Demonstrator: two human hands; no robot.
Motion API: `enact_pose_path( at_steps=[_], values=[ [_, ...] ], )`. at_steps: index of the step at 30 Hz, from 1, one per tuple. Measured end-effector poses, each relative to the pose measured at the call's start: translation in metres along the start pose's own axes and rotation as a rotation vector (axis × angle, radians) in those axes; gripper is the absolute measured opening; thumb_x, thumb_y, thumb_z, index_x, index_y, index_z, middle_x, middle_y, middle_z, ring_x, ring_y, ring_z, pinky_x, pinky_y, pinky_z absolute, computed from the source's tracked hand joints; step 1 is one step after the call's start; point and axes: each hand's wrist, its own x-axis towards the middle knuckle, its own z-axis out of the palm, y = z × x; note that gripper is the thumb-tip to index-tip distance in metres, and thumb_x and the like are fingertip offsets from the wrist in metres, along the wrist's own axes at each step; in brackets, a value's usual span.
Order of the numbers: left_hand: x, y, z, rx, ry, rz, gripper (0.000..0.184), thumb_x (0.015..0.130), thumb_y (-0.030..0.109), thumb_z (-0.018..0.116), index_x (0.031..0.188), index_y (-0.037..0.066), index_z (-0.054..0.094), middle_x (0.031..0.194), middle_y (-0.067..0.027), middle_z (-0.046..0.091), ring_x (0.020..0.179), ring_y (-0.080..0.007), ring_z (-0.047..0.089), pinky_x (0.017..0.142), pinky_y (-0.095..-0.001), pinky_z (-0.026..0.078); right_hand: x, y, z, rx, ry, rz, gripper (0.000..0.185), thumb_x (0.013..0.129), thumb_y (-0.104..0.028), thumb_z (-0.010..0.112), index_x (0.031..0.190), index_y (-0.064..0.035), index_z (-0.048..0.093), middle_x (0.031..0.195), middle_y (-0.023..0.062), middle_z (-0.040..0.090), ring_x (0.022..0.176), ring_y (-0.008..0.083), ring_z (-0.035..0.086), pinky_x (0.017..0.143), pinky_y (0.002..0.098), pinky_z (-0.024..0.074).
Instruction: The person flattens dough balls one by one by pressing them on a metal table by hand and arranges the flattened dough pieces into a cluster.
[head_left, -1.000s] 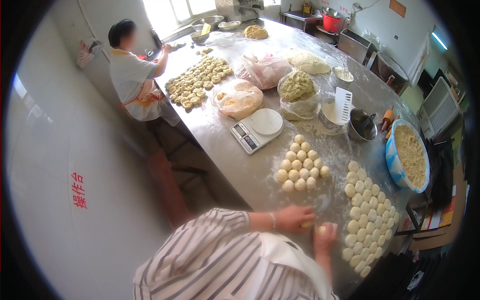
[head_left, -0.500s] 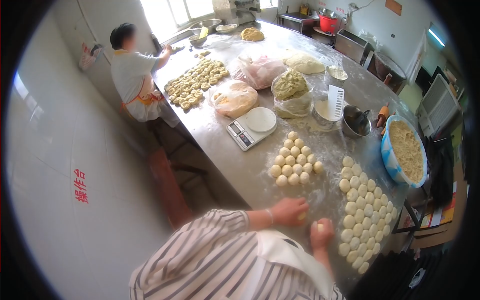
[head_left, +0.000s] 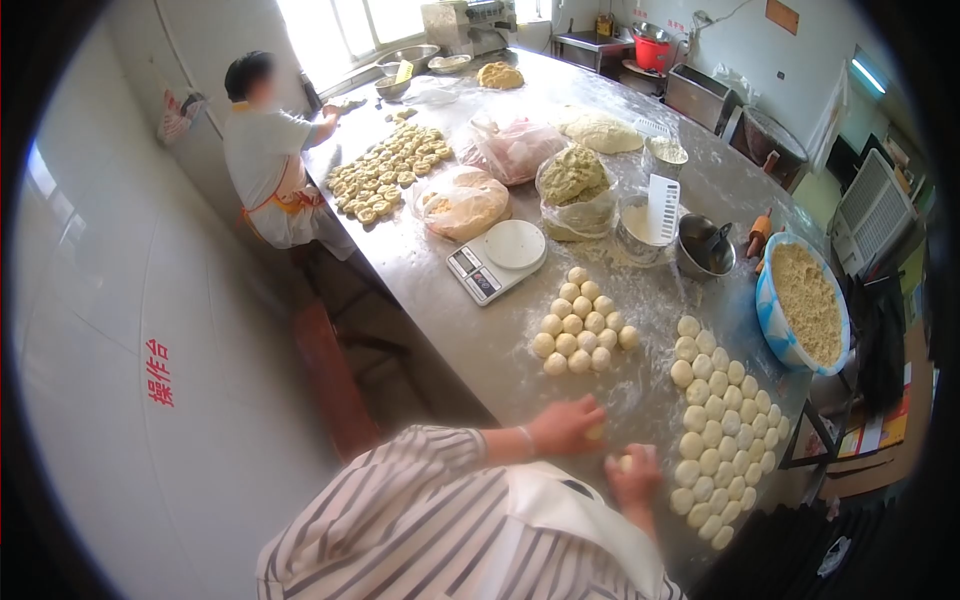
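Note:
My left hand point(head_left: 567, 426) is closed over the steel table, with a small pale yellow dough piece point(head_left: 596, 432) showing under its fingers. Close beside it, my right hand point(head_left: 634, 474) curls around another dough piece point(head_left: 627, 463), mostly covered by the fingers. Beyond my hands lies a triangle of round dough balls point(head_left: 584, 322). To the right, flattened dough rounds point(head_left: 722, 428) lie in a large, tightly packed group.
A white kitchen scale point(head_left: 497, 262) stands beyond the balls, near bagged green dough point(head_left: 577, 190). On the right are a steel pot point(head_left: 706, 247) and a blue-white basin point(head_left: 770, 310) of crumbly filling. A co-worker point(head_left: 268, 150) stands at the far left by shaped pieces point(head_left: 388, 172).
The whole view has shifted slightly. Both my hands have moved a little and still hold their dough pieces. The dough groups keep their layout.

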Motion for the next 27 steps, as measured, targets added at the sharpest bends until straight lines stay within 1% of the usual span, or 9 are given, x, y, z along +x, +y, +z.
enact_pose_path(
  at_steps=[3, 6, 8, 10, 14, 18, 23, 26, 27],
  values=[
    [0.001, 0.002, 0.001, 0.052, -0.032, 0.023, 0.049, 0.091, 0.038, 0.081, 0.13, 0.015, 0.061, 0.119, -0.0171, 0.06, 0.091, -0.0402, 0.07, 0.077, -0.0483, 0.06, 0.007, -0.025, -0.014, -0.059, 0.005, -0.074, 0.024, 0.081, -0.016, 0.083, 0.099, -0.0122, 0.066, 0.098, 0.0122, 0.065, 0.09, 0.0373, 0.068, 0.075, 0.0502, 0.0567],
    [-0.002, -0.001, -0.001, -0.08, 0.156, 0.244, 0.049, 0.092, 0.038, 0.08, 0.131, 0.014, 0.06, 0.122, -0.0173, 0.061, 0.091, -0.0407, 0.07, 0.077, -0.0473, 0.061, -0.002, 0.001, 0.004, -0.026, 0.073, -0.061, 0.024, 0.082, -0.015, 0.082, 0.102, -0.0132, 0.068, 0.103, 0.0113, 0.065, 0.091, 0.0361, 0.069, 0.075, 0.0492, 0.0574],
    [-0.003, -0.004, -0.001, -0.109, 0.13, 0.368, 0.048, 0.094, 0.037, 0.079, 0.132, 0.013, 0.06, 0.125, -0.0173, 0.061, 0.092, -0.041, 0.07, 0.076, -0.0464, 0.062, -0.011, 0.024, 0.016, -0.004, 0.043, -0.032, 0.025, 0.082, -0.015, 0.082, 0.104, -0.0139, 0.07, 0.109, 0.01, 0.064, 0.093, 0.035, 0.07, 0.076, 0.0479, 0.0586],
    [-0.005, -0.011, 0.004, -0.138, 0.09, 0.398, 0.046, 0.095, 0.035, 0.078, 0.131, 0.013, 0.06, 0.124, -0.0169, 0.061, 0.092, -0.0407, 0.07, 0.074, -0.0461, 0.062, -0.012, 0.027, 0.016, 0.002, 0.05, -0.039, 0.023, 0.083, -0.014, 0.082, 0.103, -0.0142, 0.07, 0.11, 0.0101, 0.064, 0.093, 0.0349, 0.07, 0.075, 0.0481, 0.0589],
    [-0.008, -0.008, 0.01, -0.109, 0.018, 0.217, 0.038, 0.097, 0.034, 0.075, 0.126, 0.013, 0.06, 0.118, -0.0155, 0.06, 0.091, -0.0395, 0.07, 0.069, -0.0475, 0.06, 0.002, -0.021, -0.019, -0.048, -0.03, -0.111, 0.019, 0.085, -0.013, 0.081, 0.098, -0.0138, 0.068, 0.104, 0.0134, 0.064, 0.09, 0.0372, 0.069, 0.073, 0.0507, 0.0579],
    [-0.003, 0.0, 0.005, -0.015, 0.047, 0.117, 0.032, 0.098, 0.034, 0.074, 0.117, 0.013, 0.059, 0.11, -0.0144, 0.059, 0.088, -0.0388, 0.069, 0.066, -0.0494, 0.058, -0.007, -0.004, -0.002, -0.064, -0.012, -0.039, 0.021, 0.085, -0.014, 0.082, 0.101, -0.0147, 0.068, 0.105, 0.0132, 0.063, 0.091, 0.0372, 0.069, 0.073, 0.0506, 0.0585],
    [-0.002, -0.005, 0.011, -0.081, 0.085, 0.199, 0.03, 0.097, 0.03, 0.076, 0.114, 0.012, 0.058, 0.108, -0.014, 0.058, 0.089, -0.0382, 0.068, 0.067, -0.0485, 0.058, -0.011, 0.012, 0.008, -0.108, -0.026, 0.045, 0.028, 0.083, -0.014, 0.084, 0.107, -0.0143, 0.07, 0.108, 0.0123, 0.064, 0.095, 0.0367, 0.071, 0.076, 0.0483, 0.0595],
    [-0.003, -0.009, 0.016, -0.119, 0.102, 0.349, 0.029, 0.096, 0.026, 0.076, 0.115, 0.013, 0.059, 0.109, -0.0129, 0.058, 0.089, -0.0372, 0.068, 0.068, -0.0476, 0.058, 0.001, -0.017, -0.017, 0.02, 0.068, -0.098, 0.034, 0.081, -0.012, 0.086, 0.11, -0.0123, 0.07, 0.108, 0.0151, 0.066, 0.093, 0.0397, 0.07, 0.077, 0.0493, 0.0591],
    [-0.005, -0.011, 0.019, -0.122, 0.104, 0.408, 0.029, 0.095, 0.025, 0.076, 0.116, 0.013, 0.06, 0.109, -0.0125, 0.058, 0.089, -0.0369, 0.068, 0.068, -0.0473, 0.058, 0.0, -0.016, -0.02, 0.032, 0.021, -0.117, 0.038, 0.079, -0.012, 0.087, 0.112, -0.0122, 0.07, 0.11, 0.0157, 0.066, 0.094, 0.0398, 0.07, 0.078, 0.0496, 0.059]
  ],
)
